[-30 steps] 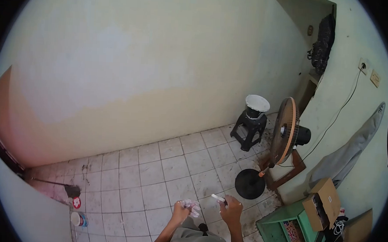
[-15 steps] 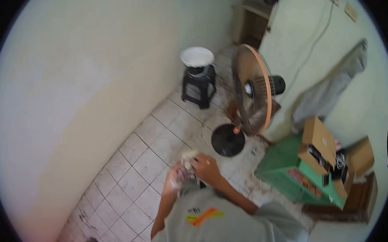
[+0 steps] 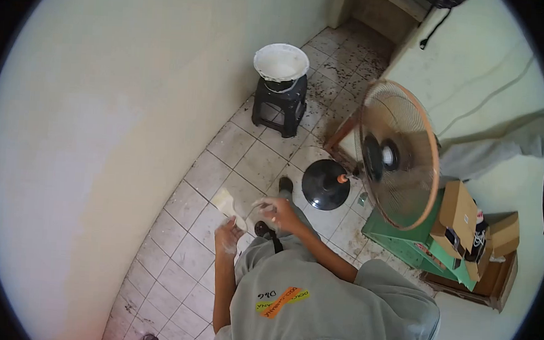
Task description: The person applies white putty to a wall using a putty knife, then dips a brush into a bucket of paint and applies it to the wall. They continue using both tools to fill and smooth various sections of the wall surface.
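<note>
My left hand [image 3: 227, 235] is closed around the white handle of a wide paintbrush [image 3: 224, 201]. Its cream bristle end points up and to the left, over the floor tiles. My right hand [image 3: 278, 214] hovers just right of the brush, fingers loosely bent and apart, with nothing in them. White smears mark both hands. Farther forward, a white tub [image 3: 281, 62] with whitish residue on its rim rests on a black plastic stool [image 3: 280, 109] beside the wall.
A pale wall [image 3: 127, 113] runs along my left. Ahead to the right stands a fan with an orange rim [image 3: 435, 172] and a round black base [image 3: 326, 185]. A green cabinet [image 3: 397, 238] carries an opened cardboard box [image 3: 457, 216]. Dark debris lies on the far tiles.
My hands were together around the brush and have come apart; the brush stays in my left hand. My right hand has let go. The view has shifted and the fan head has turned.
</note>
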Available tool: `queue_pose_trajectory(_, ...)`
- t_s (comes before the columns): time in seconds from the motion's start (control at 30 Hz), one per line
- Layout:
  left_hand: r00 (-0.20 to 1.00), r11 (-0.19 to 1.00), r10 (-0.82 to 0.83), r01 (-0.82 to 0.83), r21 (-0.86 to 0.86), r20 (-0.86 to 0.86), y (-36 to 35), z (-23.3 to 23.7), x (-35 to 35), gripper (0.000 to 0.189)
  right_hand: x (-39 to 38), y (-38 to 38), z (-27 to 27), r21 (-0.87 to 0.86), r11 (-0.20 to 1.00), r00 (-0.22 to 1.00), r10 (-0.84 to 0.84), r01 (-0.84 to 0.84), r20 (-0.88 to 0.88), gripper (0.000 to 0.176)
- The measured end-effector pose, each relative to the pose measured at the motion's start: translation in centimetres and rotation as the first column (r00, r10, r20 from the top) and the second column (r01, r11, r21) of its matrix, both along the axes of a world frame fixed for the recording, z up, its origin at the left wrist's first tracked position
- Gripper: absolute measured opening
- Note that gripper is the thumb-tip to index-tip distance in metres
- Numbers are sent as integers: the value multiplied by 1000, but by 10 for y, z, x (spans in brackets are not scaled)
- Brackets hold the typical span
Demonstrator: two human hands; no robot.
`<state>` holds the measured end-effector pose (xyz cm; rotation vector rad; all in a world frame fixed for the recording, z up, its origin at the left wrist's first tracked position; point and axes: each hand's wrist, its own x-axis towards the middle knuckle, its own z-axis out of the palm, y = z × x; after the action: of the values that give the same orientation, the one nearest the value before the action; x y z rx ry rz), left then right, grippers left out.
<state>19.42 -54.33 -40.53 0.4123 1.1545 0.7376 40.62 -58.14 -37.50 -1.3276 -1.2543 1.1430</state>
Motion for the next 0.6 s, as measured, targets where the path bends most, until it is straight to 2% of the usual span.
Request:
queue_pose_trajectory(0.03, 999, 999, 26, -27, -37, -23, 8, -17, -9, 24, 13, 20, -20, -61, 998, 997, 15, -20, -75, 27)
queue_pose_trajectory(0.07, 998, 996, 51, -55, -71, -48, 17, -29, -18, 25, 27, 42, -42, -113, 993, 999, 40, -42, -21, 23)
queue_pose_trajectory(0.17, 978, 970, 165, -183, -157, -126, 39, -44, -33, 29, 77, 106, -93, -473, 877, 943, -89, -79, -322, 23)
queue_pose_trajectory(0.23, 966, 946, 210, -239, -218, -148, 55, -58, -48, 30, 112, 154, -119, -539, 841, 918, -181, -41, -353, 23)
queue_pose_trajectory(0.27, 950, 926, 284, -307, -218, -130, 62, -61, -52, 30, 130, 181, -134, -575, 818, 903, -228, -25, -364, 23)
queue_pose_trajectory(0.3, 928, 901, 355, -371, -223, -109, 67, -63, -54, 29, 146, 207, -151, -604, 797, 852, -319, 4, -414, 21)
queue_pose_trajectory(0.37, 942, 918, 316, -333, -214, -110, 78, -77, -69, 28, 177, 261, -193, -669, 742, 721, -486, 42, -494, 18)
queue_pose_trajectory(0.4, 917, 886, 360, -394, -244, -173, 82, -79, -72, 28, 191, 289, -219, -744, 665, 697, -563, 64, -443, 21)
queue_pose_trajectory(0.5, 848, 786, 424, -519, -334, -320, 104, -78, -71, 27, 230, 355, -321, -823, 558, 528, -733, 104, -430, 17)
queue_pose_trajectory(0.6, 855, 812, 334, -475, -338, -397, 139, -62, -66, 26, 254, 412, -386, -852, 484, 379, -840, 199, -388, 19)
